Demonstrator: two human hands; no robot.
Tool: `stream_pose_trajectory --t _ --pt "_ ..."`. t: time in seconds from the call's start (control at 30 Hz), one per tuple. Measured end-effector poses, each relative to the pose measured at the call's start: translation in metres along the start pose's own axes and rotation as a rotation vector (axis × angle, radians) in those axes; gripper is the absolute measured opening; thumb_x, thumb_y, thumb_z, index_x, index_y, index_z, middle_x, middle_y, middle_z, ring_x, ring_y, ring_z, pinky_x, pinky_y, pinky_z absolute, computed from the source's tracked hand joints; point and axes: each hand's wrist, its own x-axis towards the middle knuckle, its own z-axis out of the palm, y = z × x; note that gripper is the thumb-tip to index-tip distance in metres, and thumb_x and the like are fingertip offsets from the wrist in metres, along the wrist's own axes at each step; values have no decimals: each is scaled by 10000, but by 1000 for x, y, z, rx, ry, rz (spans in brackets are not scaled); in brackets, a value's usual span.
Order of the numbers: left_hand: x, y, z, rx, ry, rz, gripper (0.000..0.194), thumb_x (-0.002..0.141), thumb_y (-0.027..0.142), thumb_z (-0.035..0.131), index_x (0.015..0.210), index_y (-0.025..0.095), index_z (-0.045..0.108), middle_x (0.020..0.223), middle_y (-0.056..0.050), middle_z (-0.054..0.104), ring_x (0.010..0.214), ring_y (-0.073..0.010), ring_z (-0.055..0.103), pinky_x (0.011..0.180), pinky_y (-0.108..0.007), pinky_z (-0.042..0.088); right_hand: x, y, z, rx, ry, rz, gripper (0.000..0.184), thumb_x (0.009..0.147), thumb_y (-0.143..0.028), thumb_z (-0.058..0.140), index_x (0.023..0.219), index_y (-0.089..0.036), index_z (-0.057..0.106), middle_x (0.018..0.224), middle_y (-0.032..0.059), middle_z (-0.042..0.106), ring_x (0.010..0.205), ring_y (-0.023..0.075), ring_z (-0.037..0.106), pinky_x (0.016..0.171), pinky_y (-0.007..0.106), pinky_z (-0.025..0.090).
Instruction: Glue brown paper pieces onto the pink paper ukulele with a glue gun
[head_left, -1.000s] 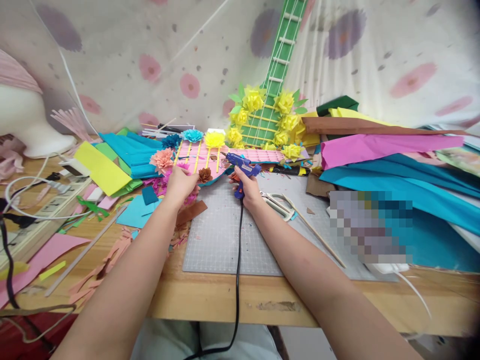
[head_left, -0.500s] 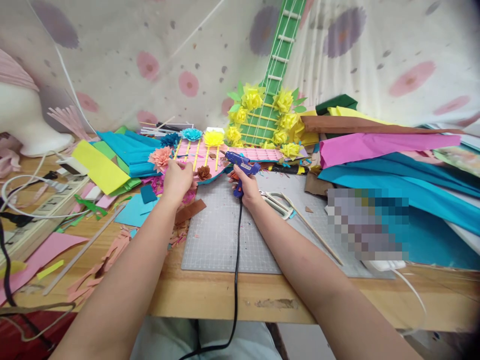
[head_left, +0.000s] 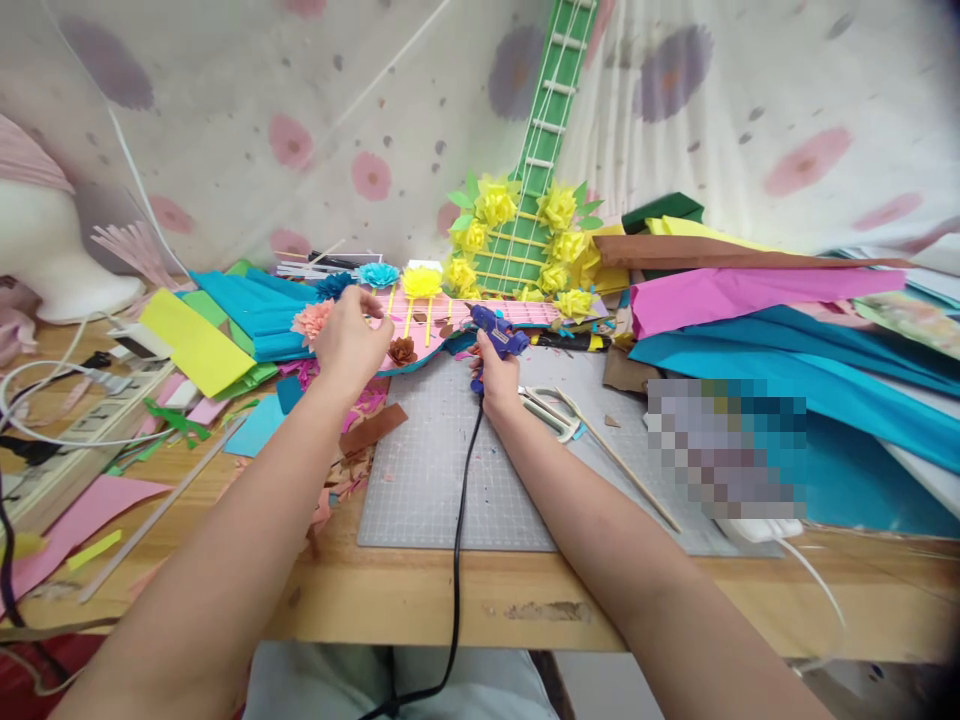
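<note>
My right hand (head_left: 496,375) is wrapped round the handle of a blue hot glue gun (head_left: 499,332), its nozzle pointing left over a pink paper guitar (head_left: 442,335). A black cord (head_left: 459,500) runs down from the gun past the table edge. Over the left part of the guitar hovers my left hand (head_left: 352,335), fingers bent and apart, with nothing visible in them. Round the guitar's rim sit paper flowers: a brown one (head_left: 403,350), a yellow one (head_left: 422,282), a light blue one (head_left: 379,274) and a peach one (head_left: 310,320), partly covered by my left hand.
Behind stands a green paper guitar (head_left: 525,230) with yellow flowers. A grey cutting mat (head_left: 435,480) bears scissors (head_left: 551,412) and a thin stick (head_left: 619,462). Folded coloured paper (head_left: 750,300) is piled right. Paper scraps (head_left: 360,455) and a power strip (head_left: 90,430) lie left.
My left hand has risen from the guitar's lower left edge, and its fingers have spread from a pinch. The glue gun has shifted slightly right in my right hand. The view has shifted a little.
</note>
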Motion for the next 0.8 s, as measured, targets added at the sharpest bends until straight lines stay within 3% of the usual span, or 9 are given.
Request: stream_pose_trajectory --t 0.1,0.2,0.27,0.4,0.57,0.8 --pt "7 21 11 142 -192 106 113 746 199 582 852 222 551 925 -22 658 904 -208 617 801 -317 452 1 0 0 -7 48 -15 321 690 -476 666 648 -175 563 549 -53 561 410 40 432 391 180 356" --pt "18 34 34 265 -317 205 80 756 263 610 818 216 588 876 -55 663 901 -242 624 793 -324 458 2 -1 -1 -18 53 -4 325 710 -485 649 643 -181 555 499 -67 523 382 38 416 386 178 349" --pt "26 37 49 308 -334 283 116 754 308 632 807 206 614 889 -80 664 918 -259 627 812 -332 459 3 0 -1 -18 58 6 325 713 -481 649 634 -181 555 482 -67 517 380 39 422 389 175 356" --pt "33 42 67 356 -341 406 161 738 244 645 886 181 646 967 -125 669 999 -295 613 875 -361 447 6 0 0 -7 63 20 313 716 -463 654 634 -174 565 468 -62 514 391 43 435 385 170 364" --pt "28 50 72 461 -351 377 191 757 156 595 943 145 636 1007 -174 666 1035 -307 605 881 -366 451 7 0 0 9 72 19 335 694 -484 673 661 -171 556 533 -48 566 408 34 431 370 161 366" --pt "26 52 74 407 -361 276 238 772 152 577 998 134 649 1032 -187 667 1018 -315 620 820 -371 472 7 1 -2 -4 67 0 340 703 -484 673 664 -166 559 556 -28 571 417 40 429 368 172 370"
